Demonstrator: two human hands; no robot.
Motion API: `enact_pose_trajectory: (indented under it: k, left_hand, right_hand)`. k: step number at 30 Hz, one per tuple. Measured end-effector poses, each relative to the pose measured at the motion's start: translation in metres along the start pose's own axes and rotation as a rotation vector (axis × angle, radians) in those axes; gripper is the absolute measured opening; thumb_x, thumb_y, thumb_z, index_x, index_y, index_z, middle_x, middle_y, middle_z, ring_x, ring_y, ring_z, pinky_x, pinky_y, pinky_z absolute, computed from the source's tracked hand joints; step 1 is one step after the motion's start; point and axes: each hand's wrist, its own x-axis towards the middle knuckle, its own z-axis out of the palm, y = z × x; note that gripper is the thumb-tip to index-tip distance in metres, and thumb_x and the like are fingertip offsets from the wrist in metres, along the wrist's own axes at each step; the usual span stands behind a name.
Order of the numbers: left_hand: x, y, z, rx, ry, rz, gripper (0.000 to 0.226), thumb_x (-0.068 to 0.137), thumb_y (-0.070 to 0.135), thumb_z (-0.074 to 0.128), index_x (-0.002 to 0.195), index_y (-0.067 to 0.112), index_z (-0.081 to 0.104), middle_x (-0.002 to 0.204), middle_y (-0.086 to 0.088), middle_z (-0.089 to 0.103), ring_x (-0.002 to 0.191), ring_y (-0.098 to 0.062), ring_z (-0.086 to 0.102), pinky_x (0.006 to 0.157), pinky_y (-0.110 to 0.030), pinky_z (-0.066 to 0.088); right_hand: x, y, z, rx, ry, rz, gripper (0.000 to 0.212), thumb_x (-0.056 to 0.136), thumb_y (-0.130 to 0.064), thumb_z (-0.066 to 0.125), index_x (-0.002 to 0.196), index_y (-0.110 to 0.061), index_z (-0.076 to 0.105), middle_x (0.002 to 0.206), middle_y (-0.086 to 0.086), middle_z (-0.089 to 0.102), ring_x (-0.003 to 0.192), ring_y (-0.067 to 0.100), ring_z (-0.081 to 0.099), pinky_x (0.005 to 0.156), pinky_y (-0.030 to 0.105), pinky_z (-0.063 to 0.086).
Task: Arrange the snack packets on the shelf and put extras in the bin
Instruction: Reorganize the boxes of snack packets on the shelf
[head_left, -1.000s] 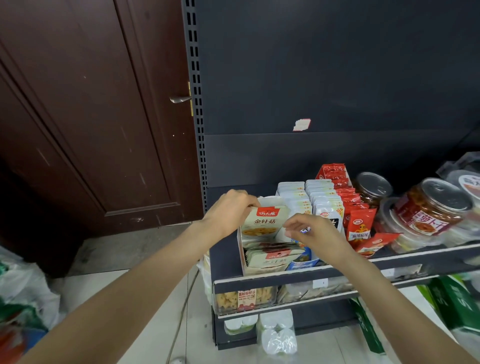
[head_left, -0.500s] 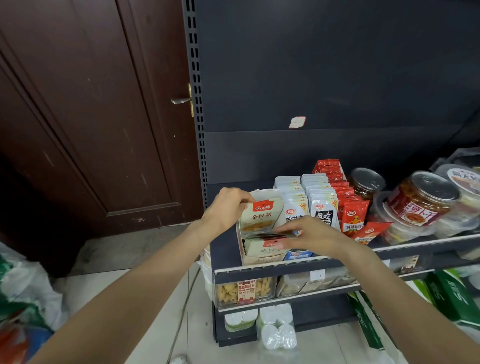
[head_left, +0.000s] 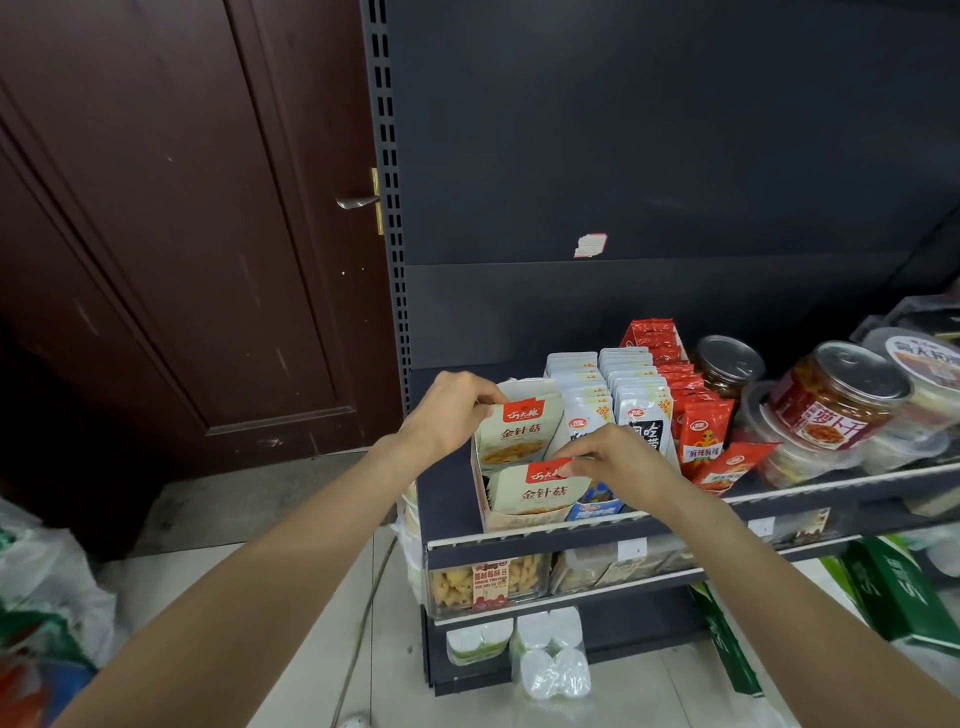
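A cream display box (head_left: 524, 517) of mushroom snack packets stands at the left front of the dark shelf (head_left: 779, 493). My left hand (head_left: 452, 413) grips the top of the upright rear packets (head_left: 519, 431) in that box. My right hand (head_left: 618, 462) pinches the red top edge of the front packet (head_left: 535, 491), holding it upright. Behind and to the right stand rows of white packets (head_left: 587, 395), black-and-white packets (head_left: 641, 410) and red packets (head_left: 701, 431).
Jars with metal lids (head_left: 841, 395) and plastic tubs crowd the shelf's right side. A lower shelf holds a clear snack box (head_left: 483, 579); white cups (head_left: 550, 660) sit on the floor. A brown door (head_left: 182, 208) is left; bags (head_left: 47, 597) lie at lower left.
The front packet, lying tilted in the box before, now stands upright under my right hand. My left hand stays on the rear packets. The view has shifted slightly.
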Motion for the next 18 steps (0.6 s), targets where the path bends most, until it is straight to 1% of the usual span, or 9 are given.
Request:
enact_pose_trajectory:
  k: [3,5,7,8,10,12,15,18]
  left_hand:
    - [0.001,0.000,-0.005,-0.052,0.013,-0.001,0.024,0.091,0.005,0.058,0.110,0.015,0.071,0.115,-0.001,0.068,0.106,-0.011,0.061,0.094,-0.023,0.048]
    - [0.001,-0.001,-0.008,-0.065,0.014,0.003,0.025,0.091,0.004,0.058,0.109,0.014,0.071,0.114,-0.001,0.069,0.104,-0.010,0.061,0.092,-0.020,0.046]
    - [0.001,-0.002,-0.006,-0.041,-0.008,0.008,0.026,0.091,0.003,0.058,0.111,0.014,0.070,0.115,-0.002,0.068,0.104,-0.011,0.061,0.090,-0.018,0.046]
    - [0.001,-0.002,-0.005,-0.024,-0.011,0.010,0.026,0.091,0.003,0.057,0.111,0.014,0.070,0.115,-0.003,0.068,0.105,-0.012,0.061,0.090,-0.019,0.046]
    - [0.000,0.000,-0.002,0.003,-0.002,0.017,0.026,0.091,0.004,0.057,0.112,0.013,0.069,0.116,-0.005,0.067,0.105,-0.015,0.061,0.091,-0.023,0.048]
    - [0.000,0.002,-0.002,0.028,0.004,0.028,0.025,0.092,0.006,0.056,0.113,0.013,0.069,0.114,-0.004,0.067,0.104,-0.016,0.062,0.090,-0.027,0.051]
    - [-0.001,0.004,-0.001,0.095,0.019,0.040,0.025,0.094,0.010,0.054,0.115,0.014,0.067,0.110,-0.003,0.065,0.100,-0.016,0.061,0.087,-0.032,0.052]
    - [0.000,0.005,-0.001,0.174,0.027,0.058,0.027,0.095,0.014,0.053,0.119,0.016,0.065,0.112,-0.003,0.064,0.104,-0.016,0.057,0.089,-0.032,0.050]
  right_hand:
    - [0.004,-0.003,-0.006,0.108,0.003,0.006,0.021,0.087,-0.008,0.063,0.103,-0.016,0.072,0.107,-0.001,0.070,0.101,0.011,0.062,0.091,0.028,0.051]
    - [0.009,-0.005,-0.009,0.139,0.028,0.004,0.016,0.083,-0.006,0.067,0.091,-0.019,0.073,0.099,-0.001,0.071,0.096,0.012,0.065,0.088,0.029,0.053]
    - [0.014,-0.005,-0.006,0.127,0.037,0.002,0.017,0.079,-0.004,0.071,0.083,-0.021,0.071,0.091,-0.004,0.071,0.090,0.012,0.066,0.085,0.030,0.055]
    - [0.015,-0.004,-0.005,0.123,0.030,0.003,0.017,0.078,-0.004,0.072,0.082,-0.021,0.070,0.088,-0.006,0.070,0.088,0.010,0.066,0.083,0.027,0.055]
    - [0.013,-0.005,-0.005,0.132,0.017,0.001,0.016,0.079,-0.005,0.071,0.082,-0.021,0.071,0.085,-0.011,0.068,0.084,0.004,0.064,0.075,0.016,0.053]
    - [0.011,-0.005,-0.009,0.165,0.023,-0.001,0.012,0.081,-0.006,0.070,0.083,-0.018,0.072,0.083,-0.011,0.068,0.080,0.002,0.064,0.067,0.010,0.050]
    - [0.009,-0.005,-0.013,0.189,0.067,-0.001,0.012,0.081,-0.007,0.070,0.079,-0.018,0.071,0.079,-0.011,0.069,0.074,-0.001,0.064,0.064,0.009,0.048]
    - [0.009,-0.006,-0.014,0.147,0.072,-0.003,0.014,0.081,-0.009,0.070,0.077,-0.022,0.069,0.079,-0.013,0.067,0.077,0.001,0.063,0.067,0.011,0.049]
